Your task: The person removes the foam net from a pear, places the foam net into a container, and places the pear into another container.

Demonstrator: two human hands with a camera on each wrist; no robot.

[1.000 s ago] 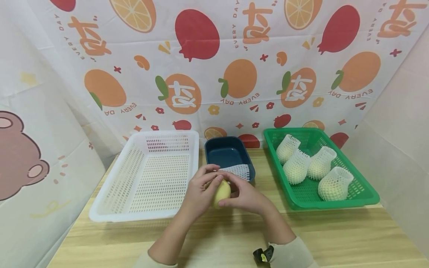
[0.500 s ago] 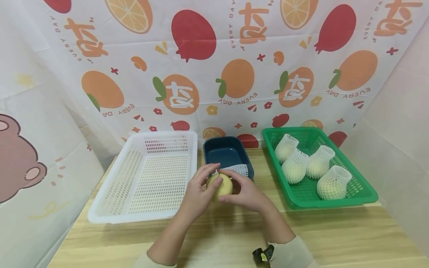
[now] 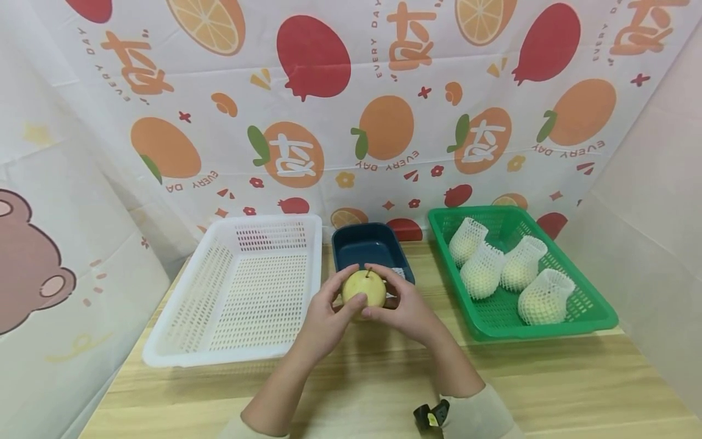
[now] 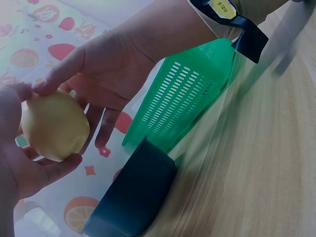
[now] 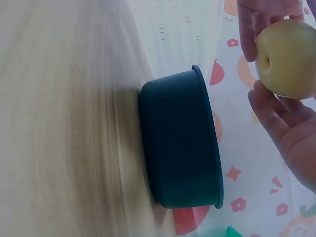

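Note:
A yellow pear (image 3: 366,288) with a short stem is held up between both hands, bare of any net. My left hand (image 3: 325,310) grips its left side, thumb on the near face. My right hand (image 3: 407,312) holds the opposite side with thumb and fingers. In the left wrist view, the pear (image 4: 57,126) sits among the fingertips, above the dark blue box. The right wrist view shows the dimpled end of the pear (image 5: 289,59). Behind the hands, a white foam net (image 3: 398,272) lies in the dark blue box (image 3: 368,251), mostly hidden.
A white slotted basket (image 3: 263,299) stands on the left of the wooden table (image 3: 378,390). On the right, a green basket (image 3: 496,314) holds several pears in white foam nets (image 3: 544,299). A fruit-print cloth (image 3: 340,140) hangs behind.
Both hands have turned the pear, so its stem now points up and more of its yellow skin shows. The hands have shifted slightly, covering more of the foam net.

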